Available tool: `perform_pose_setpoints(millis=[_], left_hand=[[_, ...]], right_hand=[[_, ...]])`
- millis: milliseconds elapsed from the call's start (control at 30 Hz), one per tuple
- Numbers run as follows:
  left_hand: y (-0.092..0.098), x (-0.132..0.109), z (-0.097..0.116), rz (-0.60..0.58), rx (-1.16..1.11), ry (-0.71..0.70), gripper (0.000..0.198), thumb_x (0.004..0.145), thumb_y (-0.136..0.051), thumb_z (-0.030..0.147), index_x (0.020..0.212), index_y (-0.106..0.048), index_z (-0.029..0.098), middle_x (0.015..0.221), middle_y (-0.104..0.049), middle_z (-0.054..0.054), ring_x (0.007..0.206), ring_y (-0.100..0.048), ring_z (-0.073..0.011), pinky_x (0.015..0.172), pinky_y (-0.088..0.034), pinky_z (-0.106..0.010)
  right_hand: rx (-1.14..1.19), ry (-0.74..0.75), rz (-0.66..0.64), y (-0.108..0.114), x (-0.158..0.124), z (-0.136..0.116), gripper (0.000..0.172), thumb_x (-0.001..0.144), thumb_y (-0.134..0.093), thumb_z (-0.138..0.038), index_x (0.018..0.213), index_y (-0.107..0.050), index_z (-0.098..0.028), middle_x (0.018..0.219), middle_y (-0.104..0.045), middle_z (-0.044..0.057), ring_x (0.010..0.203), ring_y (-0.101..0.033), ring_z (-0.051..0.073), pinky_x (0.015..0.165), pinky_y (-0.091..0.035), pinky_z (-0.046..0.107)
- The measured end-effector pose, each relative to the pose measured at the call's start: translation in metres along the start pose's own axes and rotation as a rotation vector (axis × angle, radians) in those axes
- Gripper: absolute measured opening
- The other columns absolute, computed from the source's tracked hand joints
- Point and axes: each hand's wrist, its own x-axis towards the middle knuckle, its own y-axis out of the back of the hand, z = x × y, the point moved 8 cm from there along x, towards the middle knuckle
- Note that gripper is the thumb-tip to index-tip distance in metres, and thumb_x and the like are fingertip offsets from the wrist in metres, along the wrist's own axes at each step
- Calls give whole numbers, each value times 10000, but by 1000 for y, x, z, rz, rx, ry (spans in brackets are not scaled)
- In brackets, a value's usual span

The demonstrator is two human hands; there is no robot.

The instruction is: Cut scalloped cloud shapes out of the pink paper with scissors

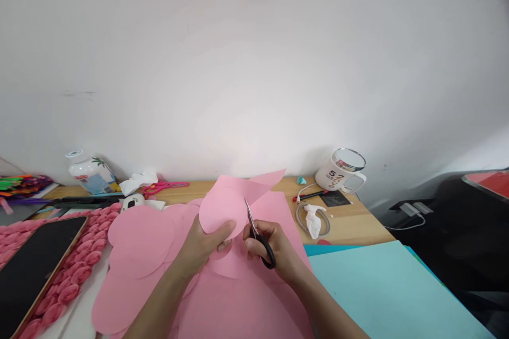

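Observation:
My left hand [212, 241] pinches a sheet of pink paper [225, 204], thumb on top and fingers underneath. The sheet has a rounded, cut edge at the left and a loose flap rising to the upper right. My right hand [272, 246] is closed around the black handles of a pair of scissors [260, 241]. The blades point up and away, at the right side of the held paper, touching or crossing its edge. Below both hands lie pink paper sheets [242, 307], and to the left several round-edged pink cutouts [141, 241] overlap one another.
A white mug [340, 172], a looped cable [314, 220] and a red-and-black pen [312, 195] are at the back right. Light blue paper [382, 280] covers the right front. Pink scissors [165, 186], a white bottle [91, 172] and a phone [37, 270] on a pink mat are left.

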Motion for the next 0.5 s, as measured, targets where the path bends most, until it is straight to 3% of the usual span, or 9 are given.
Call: perform_pose_setpoints(millis=[300,500], left_hand=[[0,2,-1,32,150,-40,330,735,-580,318,482,-422,178,391,-391,50,412,-357,-81,458,-302,-254],[-5,1,-12,-46,191,47,293,728,-603,343,543,-445,179,428,-399,56,419,-357,-83,433,-292,-238]], right_hand=[[5,-9,7,-1,0,1,296,707,-663,-409,617,-525,-163,481,-461,-45,458,-423,95,457,-307,219],[30,29,35,1,2,-7,330,627,-739,-398,623,-506,-166,544,-402,-57,502,-310,80,472,-249,212]])
